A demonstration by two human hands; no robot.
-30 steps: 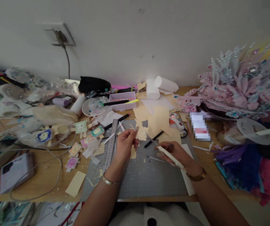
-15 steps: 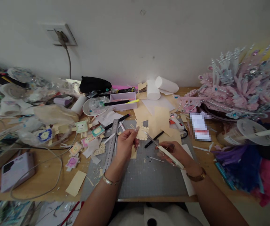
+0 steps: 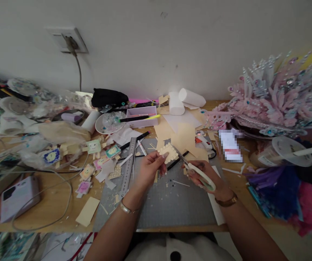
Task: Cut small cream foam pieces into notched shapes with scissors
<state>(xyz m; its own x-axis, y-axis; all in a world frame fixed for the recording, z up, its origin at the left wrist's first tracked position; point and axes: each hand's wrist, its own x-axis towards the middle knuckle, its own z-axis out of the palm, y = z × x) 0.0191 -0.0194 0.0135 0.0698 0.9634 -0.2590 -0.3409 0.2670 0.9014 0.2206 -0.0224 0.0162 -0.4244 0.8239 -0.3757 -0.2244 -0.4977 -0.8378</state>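
Note:
Between the thumb and fingers of my left hand (image 3: 153, 167) is a small cream paper piece with a scalloped edge (image 3: 168, 152). My right hand (image 3: 200, 174) is closed around white-handled scissors (image 3: 202, 176). Their blades point up and left, with the tips close to the paper piece's right edge; I cannot tell whether they touch it. Both hands are above the grey cutting mat (image 3: 169, 214). A black pen (image 3: 174, 164) lies on the mat behind the blades. Just left of my left hand is a metal ruler (image 3: 128, 170).
Cream paper sheets (image 3: 184, 139) lie behind the hands. Small coloured paper figures (image 3: 94, 146) are on the left, near a lilac device (image 3: 20, 197) and a loose cable. A lidded cup with a straw (image 3: 279, 154), a phone (image 3: 230, 146) and a pink beaded headdress (image 3: 275, 98) stand at right.
The paper piece in my left hand has turned and shows more of its face. My right hand has turned the scissors, so the handle loops show wider and the blades point more steeply up.

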